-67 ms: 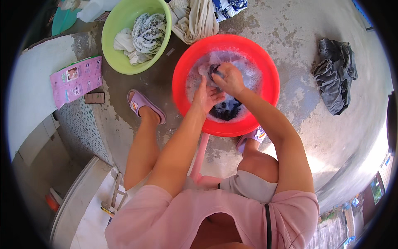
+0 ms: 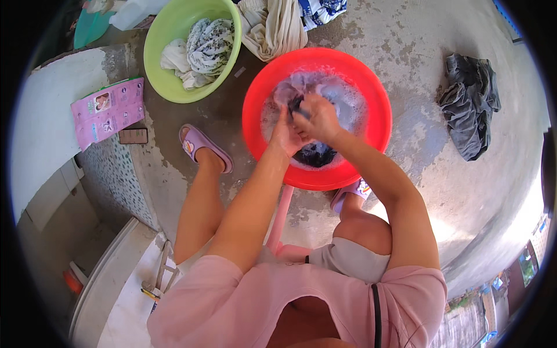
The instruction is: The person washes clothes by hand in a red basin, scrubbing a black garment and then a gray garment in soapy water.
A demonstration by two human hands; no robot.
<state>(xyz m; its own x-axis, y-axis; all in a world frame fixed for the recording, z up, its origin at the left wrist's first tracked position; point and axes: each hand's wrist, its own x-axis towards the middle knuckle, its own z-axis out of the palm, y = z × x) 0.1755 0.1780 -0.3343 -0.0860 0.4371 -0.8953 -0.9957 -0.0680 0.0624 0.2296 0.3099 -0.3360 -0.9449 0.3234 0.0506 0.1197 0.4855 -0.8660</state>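
Note:
A red basin (image 2: 259, 136) of sudsy water stands in front of me. Over it, my right hand (image 2: 321, 119) is closed on a bunched dark part of a wet cloth (image 2: 297, 104), with blurred fingers. My left hand (image 2: 287, 136) is right against it, palm turned inward, its thumb up along the cloth and its fingers partly hidden behind the right hand. Paler wet fabric spreads from the bunch into the foam. Below both hands, a black piece of cloth (image 2: 316, 155) lies soaking near the basin's close side.
A green basin (image 2: 152, 64) with white and patterned clothes stands at the back left, beside beige fabric (image 2: 272, 29). Dark grey trousers (image 2: 471, 107) lie on the concrete at right. A pink packet (image 2: 109, 113) and a phone (image 2: 133, 136) are at left. My slippered feet flank the red basin.
The hands have come closer together over the basin. My right hand has moved slightly down and left with the cloth, and the left fingers no longer show spread out.

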